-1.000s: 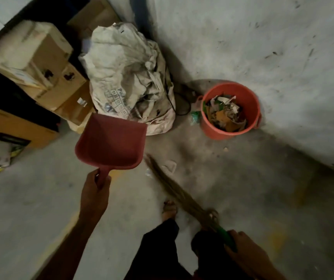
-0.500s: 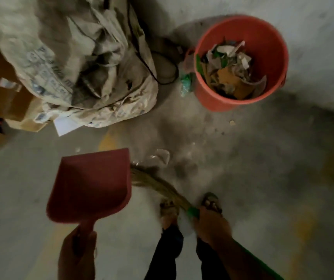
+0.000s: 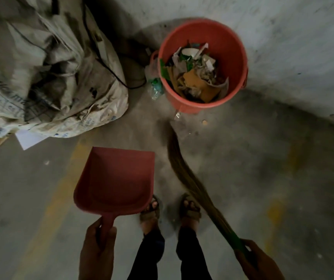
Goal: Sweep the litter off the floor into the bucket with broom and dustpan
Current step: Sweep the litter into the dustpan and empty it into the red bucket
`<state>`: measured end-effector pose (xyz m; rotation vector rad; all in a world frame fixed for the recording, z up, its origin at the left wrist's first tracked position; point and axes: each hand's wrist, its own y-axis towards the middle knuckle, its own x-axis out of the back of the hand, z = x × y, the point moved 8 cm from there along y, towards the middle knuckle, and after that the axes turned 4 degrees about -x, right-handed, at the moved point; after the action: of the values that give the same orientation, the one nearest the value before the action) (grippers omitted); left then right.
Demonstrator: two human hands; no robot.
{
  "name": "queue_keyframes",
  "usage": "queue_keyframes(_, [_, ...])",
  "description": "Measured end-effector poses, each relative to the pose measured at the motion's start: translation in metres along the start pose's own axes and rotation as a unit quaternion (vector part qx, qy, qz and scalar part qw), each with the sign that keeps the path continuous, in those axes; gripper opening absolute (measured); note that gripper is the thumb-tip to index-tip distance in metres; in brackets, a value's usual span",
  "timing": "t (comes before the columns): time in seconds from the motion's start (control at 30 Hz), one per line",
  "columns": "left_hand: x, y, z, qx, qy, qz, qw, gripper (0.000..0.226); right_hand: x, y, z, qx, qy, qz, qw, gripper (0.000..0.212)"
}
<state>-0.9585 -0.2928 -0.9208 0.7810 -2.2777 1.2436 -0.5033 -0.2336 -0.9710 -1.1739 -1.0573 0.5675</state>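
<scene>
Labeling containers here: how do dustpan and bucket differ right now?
The dustpan is a flat open scoop, held by its handle in the left hand; the bucket is a round deep tub standing on the floor by the wall. The dustpan looks empty; the bucket holds paper and cardboard scraps. The dustpan is a darker, duller red than the bucket's orange-red. Both look like plastic.

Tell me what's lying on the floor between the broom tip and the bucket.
Head view: a clear plastic scrap lies at the bucket's base, by the broom tip.
</scene>
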Motion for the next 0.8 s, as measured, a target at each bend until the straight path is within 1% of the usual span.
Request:
queue_keyframes(0.07, [-0.007, -0.001, -0.003, -0.005, 0.007, 0.002, 1.000, 0.047, 0.000, -0.003, -0.014, 0.019, -0.028, 0.006, 0.999, 0.044])
queue_keyframes(0.1, [-0.010, -0.003, -0.007, -0.008, 0.011, 0.005, 1.000, 0.047, 0.001, 0.001, -0.023, 0.025, -0.063, 0.012, 0.998, 0.040])
queue_keyframes(0.13, [-0.014, -0.005, -0.008, -0.011, 0.013, 0.009, 1.000, 0.048, 0.000, 0.003, -0.031, 0.023, -0.053, 0.015, 0.998, 0.035])
queue_keyframes(0.17, [-0.018, -0.006, -0.011, -0.013, 0.014, 0.014, 1.000, 0.048, 0.006, 0.003, -0.037, 0.003, -0.017, 0.004, 1.000, 0.037])
queue_keyframes(0.2, [-0.022, -0.008, -0.012, -0.016, 0.013, 0.020, 1.000, 0.048, 0.012, 0.001, -0.040, 0.001, -0.003, -0.024, 1.000, 0.046])
queue_keyframes(0.23, [-0.026, -0.009, -0.015, -0.022, 0.016, 0.027, 0.999, 0.047, 0.019, 0.000, -0.040, -0.014, 0.049, -0.050, 0.997, 0.056])
queue_keyframes(0.27, [-0.030, -0.011, -0.015, -0.029, 0.019, 0.033, 0.999, 0.046, 0.025, 0.001, -0.039, -0.030, 0.101, -0.075, 0.992, 0.063])
queue_keyframes(0.33, [-0.038, -0.015, -0.017, -0.043, 0.029, 0.044, 0.998, 0.043, 0.042, 0.003, -0.025, -0.035, 0.128, -0.131, 0.983, 0.063])
queue_keyframes(0.4, [-0.047, -0.019, -0.016, -0.050, 0.033, 0.057, 0.997, 0.042, 0.060, 0.020, -0.009, -0.007, 0.103, -0.175, 0.979, 0.059])
queue_keyframes(0.43, [-0.051, -0.022, -0.015, -0.049, 0.037, 0.062, 0.996, 0.041, 0.066, 0.030, 0.000, 0.006, 0.086, -0.184, 0.979, 0.058])
queue_keyframes(0.53, [-0.061, -0.027, -0.012, -0.053, 0.046, 0.066, 0.995, 0.039, 0.077, 0.057, 0.012, 0.028, 0.065, -0.190, 0.979, 0.058])
queue_keyframes(0.6, [-0.064, -0.029, -0.010, -0.055, 0.055, 0.067, 0.995, 0.039, 0.070, 0.061, 0.007, 0.034, 0.047, -0.172, 0.983, 0.057])
queue_keyframes(0.7, [-0.065, -0.030, -0.006, -0.041, 0.050, 0.065, 0.996, 0.039, 0.044, 0.052, -0.017, 0.017, 0.037, -0.131, 0.991, 0.057])
queue_keyframes(0.8, [-0.066, -0.031, 0.000, -0.038, 0.066, 0.063, 0.995, 0.039, 0.028, 0.034, -0.040, 0.001, 0.037, -0.130, 0.991, 0.064])
